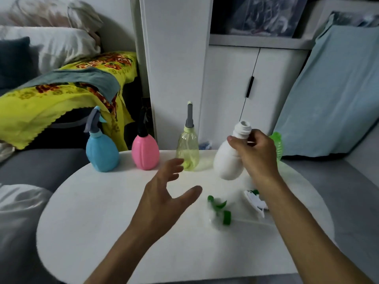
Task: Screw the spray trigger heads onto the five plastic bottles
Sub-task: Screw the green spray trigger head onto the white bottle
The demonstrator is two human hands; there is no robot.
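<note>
My right hand grips a white bottle by its neck, lifted and tilted above the white table; its threaded mouth is bare. My left hand hovers open over the table's middle, fingers spread. A green-and-white trigger head lies on the table near my left thumb. A second white-and-green trigger head lies partly under my right forearm. Along the far edge stand a blue bottle, a pink bottle and a clear yellow-green bottle, each with a head on. A green bottle shows behind my right hand.
A white cabinet rises behind the table. A grey sofa with a yellow flowered blanket sits at the left. A light blue cloth hangs at the right.
</note>
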